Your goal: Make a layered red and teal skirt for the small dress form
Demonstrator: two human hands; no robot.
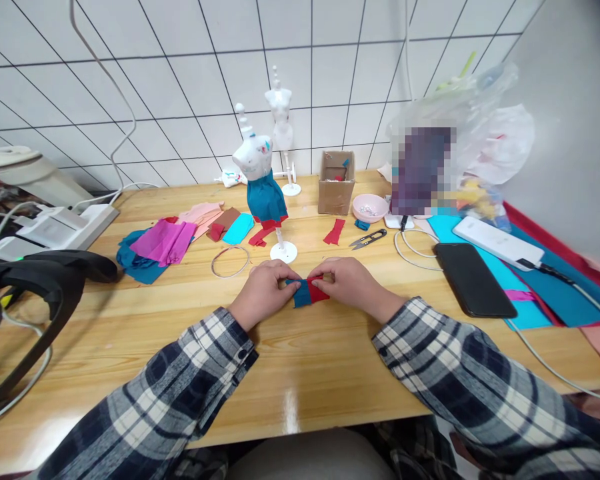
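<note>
Currently a small blue-and-red fabric piece (pixel 303 294) is held at the near-middle of the wooden bench (pixel 290 373), blue part left, red part right, the two meeting edge to edge or overlapping; can't tell if they're joined. Left hand (pixel 266 288): grip closed, thumb and fingertips pinching the blue part's upper left. Right hand (pixel 351 285): grip closed too, pinching the red part near its top. Both wrists come out of a black, white and grey plaid shirt's sleeves (pixel 205 360).

Just beyond the hands: white dress form (pixel 254 157) on a round base, slightly tilted, wearing a teal fabric skirt (pixel 265 197) with red at the hem. Thin wire-like ring (pixel 230 276) lies flat to the left of its base. Right of the base: red fabric scrap (pixel 335 231), then dark-handled thread snips (pixel 373 239), near a pale pink bowl (pixel 370 219) with small shiny bits inside.

Further back, a second white dress form (pixel 281 110), bare, stands near the white tiled wall (pixel 170 93); open brown cardboard box (pixel 335 199) to its right, scraps inside.

Left side: magenta cloth (pixel 166 241) over teal cloth (pixel 143 270), white power strip (pixel 75 230) behind. Right side: black smartphone (pixel 473 280) and white power bank (pixel 497 241), both on or overlapping cyan sheet material (pixel 445 228).
</note>
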